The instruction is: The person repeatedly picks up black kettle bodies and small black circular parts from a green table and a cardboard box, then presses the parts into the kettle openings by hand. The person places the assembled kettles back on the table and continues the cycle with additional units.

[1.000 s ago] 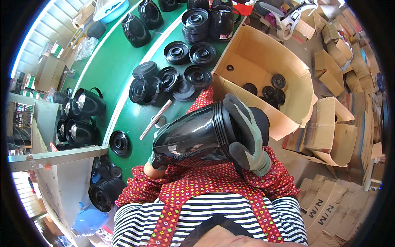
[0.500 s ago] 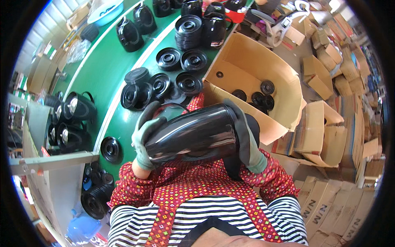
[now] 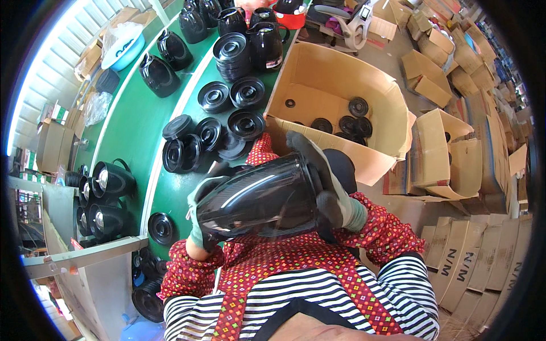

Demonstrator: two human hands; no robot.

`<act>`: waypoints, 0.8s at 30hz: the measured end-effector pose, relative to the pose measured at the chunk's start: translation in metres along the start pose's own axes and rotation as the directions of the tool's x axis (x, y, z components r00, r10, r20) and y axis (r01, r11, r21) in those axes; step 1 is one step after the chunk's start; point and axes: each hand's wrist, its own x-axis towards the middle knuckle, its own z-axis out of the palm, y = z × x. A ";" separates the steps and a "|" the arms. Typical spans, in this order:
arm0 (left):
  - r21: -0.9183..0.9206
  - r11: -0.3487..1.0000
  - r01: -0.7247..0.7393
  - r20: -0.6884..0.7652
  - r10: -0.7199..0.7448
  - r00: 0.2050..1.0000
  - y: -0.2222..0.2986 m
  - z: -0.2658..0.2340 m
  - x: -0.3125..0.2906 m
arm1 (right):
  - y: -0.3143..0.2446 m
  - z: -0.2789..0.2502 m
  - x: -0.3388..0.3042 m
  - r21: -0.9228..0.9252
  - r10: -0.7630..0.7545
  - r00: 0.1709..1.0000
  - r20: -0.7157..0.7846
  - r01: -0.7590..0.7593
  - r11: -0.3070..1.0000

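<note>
Hands: gloved left hand [image 3: 200, 211] and right hand [image 3: 330, 187] grip opposite ends of glossy black plastic kettle body [image 3: 259, 199], long axis crosswise.

I hold the jug body [image 3: 259, 199] at centre frame. Upper left of it, lids [image 3: 230, 111] lie on the table [image 3: 133, 128]; upper right, discs [image 3: 348, 122] lie in the carton [image 3: 318, 79].

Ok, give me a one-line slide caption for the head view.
Two gloved hands, left hand and right hand, hold a glossy black kettle body sideways above a green workbench beside a cardboard box.
</note>
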 end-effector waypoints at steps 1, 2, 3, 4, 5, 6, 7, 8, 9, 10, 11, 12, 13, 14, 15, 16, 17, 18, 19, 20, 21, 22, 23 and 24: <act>0.076 0.996 -0.053 -0.005 0.054 0.999 0.014 0.001 0.006 | -0.006 0.004 0.002 0.130 0.146 0.988 -0.051 -0.138 0.982; 0.265 0.945 -0.192 -0.051 0.213 0.976 0.039 0.006 0.008 | -0.028 0.003 0.014 0.329 0.424 0.906 0.002 -0.401 0.855; 0.464 0.791 -0.398 0.019 0.441 0.897 0.069 0.011 0.015 | -0.027 0.000 0.014 0.485 0.569 0.820 0.058 -0.522 0.702; 0.530 0.691 -0.491 0.197 0.463 0.864 0.075 -0.001 0.016 | -0.017 -0.004 0.010 0.585 0.647 0.752 0.126 -0.583 0.564; 0.528 0.681 -0.507 0.220 0.467 0.856 0.076 -0.003 0.018 | -0.008 -0.009 0.005 0.648 0.685 0.702 0.195 -0.616 0.448; 0.544 0.665 -0.511 0.230 0.468 0.853 0.080 -0.005 0.015 | -0.004 -0.016 0.005 0.662 0.662 0.702 0.263 -0.630 0.405; 0.553 0.649 -0.522 0.252 0.467 0.847 0.083 -0.008 0.013 | -0.003 -0.021 0.003 0.658 0.621 0.719 0.312 -0.635 0.404; 0.480 0.762 -0.436 0.117 0.437 0.892 0.074 -0.002 0.012 | -0.007 -0.024 0.000 0.620 0.568 0.771 0.289 -0.603 0.503; 0.399 0.850 -0.342 -0.032 0.386 0.922 0.063 0.000 0.009 | -0.008 -0.025 -0.001 0.554 0.500 0.823 0.268 -0.557 0.619; 0.267 0.912 -0.313 -0.080 0.344 0.935 0.045 0.002 0.016 | -0.007 -0.024 -0.006 0.407 0.360 0.919 0.160 -0.393 0.824; 0.187 0.980 -0.074 -0.078 0.090 0.993 0.021 -0.012 0.006 | -0.008 -0.022 -0.009 0.191 0.168 0.983 0.072 -0.179 0.965; 0.099 0.994 -0.054 0.002 0.054 0.999 0.010 -0.013 -0.001 | -0.011 -0.015 -0.006 -0.019 -0.018 1.000 0.017 0.018 1.000; 0.005 1.000 -0.026 0.098 0.026 0.995 0.002 -0.009 -0.003 | -0.012 -0.012 -0.006 -0.081 -0.094 0.996 -0.009 0.093 0.992; 0.321 0.937 -0.135 0.153 0.089 0.984 -0.006 -0.001 -0.001 | -0.011 -0.005 -0.008 -0.088 -0.125 0.991 -0.051 0.120 0.989; -0.096 0.987 -0.127 0.078 0.135 0.988 -0.035 -0.002 -0.007 | -0.009 -0.003 -0.010 -0.008 -0.101 0.993 -0.067 0.100 0.995; -0.069 0.997 0.037 0.030 -0.035 0.999 -0.009 0.001 0.000 | -0.005 -0.002 -0.012 0.072 -0.074 0.993 -0.092 0.081 0.994; -0.048 0.978 0.201 -0.021 -0.203 0.979 0.023 -0.001 0.003 | -0.002 -0.001 -0.014 0.152 -0.048 0.992 -0.113 0.065 0.986; 0.426 0.863 -0.272 0.042 0.282 0.959 0.058 0.008 0.015 | 0.000 -0.001 -0.017 0.415 0.253 0.965 -0.067 -0.203 0.887; 0.396 0.825 -0.403 0.025 0.430 0.903 0.075 0.018 0.017 | 0.006 -0.006 -0.017 0.579 0.375 0.926 0.043 -0.329 0.746; 0.505 0.640 -0.579 0.233 0.545 0.806 0.082 0.010 0.024 | 0.012 -0.010 -0.018 0.705 0.493 0.857 0.150 -0.442 0.554; 0.562 0.404 -0.722 0.444 0.589 0.675 0.088 0.002 0.028 | 0.017 -0.015 -0.016 0.782 0.591 0.762 0.265 -0.529 0.330; 0.528 0.589 -0.611 0.290 0.551 0.782 0.084 0.009 0.023 | 0.019 -0.021 -0.013 0.840 0.448 0.812 0.373 -0.501 0.208; 0.431 0.750 -0.502 0.136 0.496 0.857 0.079 0.015 0.019 | 0.018 -0.020 -0.013 0.843 0.361 0.882 0.303 -0.425 0.330; 0.341 0.893 -0.292 0.023 0.303 0.953 0.060 0.008 0.016 | 0.017 -0.019 -0.012 0.835 0.266 0.934 0.237 -0.336 0.436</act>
